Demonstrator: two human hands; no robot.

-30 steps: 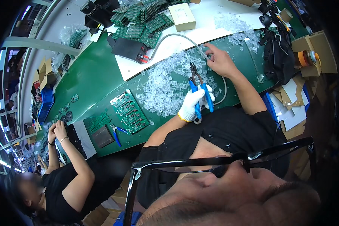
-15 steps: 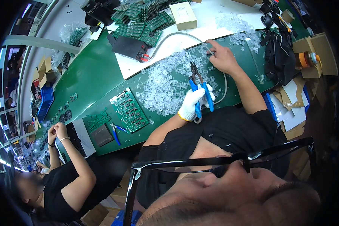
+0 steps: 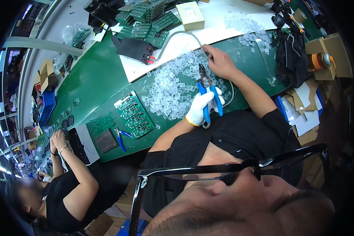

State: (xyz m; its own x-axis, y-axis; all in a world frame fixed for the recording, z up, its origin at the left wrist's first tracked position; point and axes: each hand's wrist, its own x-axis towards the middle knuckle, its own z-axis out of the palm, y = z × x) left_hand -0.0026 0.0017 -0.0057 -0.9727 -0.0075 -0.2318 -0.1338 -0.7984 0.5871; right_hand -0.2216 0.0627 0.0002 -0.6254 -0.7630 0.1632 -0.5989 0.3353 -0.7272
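Observation:
My left hand (image 3: 200, 105), in a white glove, is closed round the blue handles of cutting pliers (image 3: 207, 92). Their dark jaws point away from me, slightly apart, over a heap of small clear plastic pieces (image 3: 167, 90). My bare right hand (image 3: 222, 63) has its fingers closed on a grey cable (image 3: 187, 33) at the far right side of the heap. From there the cable bends back toward the plier handles, and its other end meets a black box (image 3: 134, 49) with red connectors.
Left of the heap lies a green circuit board (image 3: 134, 115), beside blue-handled pliers (image 3: 122, 139) and a dark block (image 3: 106, 141). Stacked boards (image 3: 149, 17) and a small carton (image 3: 190, 15) stand behind. A co-worker (image 3: 72, 177) sits at the left; a bottle (image 3: 322, 62) is at the right.
My right hand has moved left and slightly nearer, bringing the cable with it. My left hand and the pliers stay in place. The co-worker's hands have shifted slightly.

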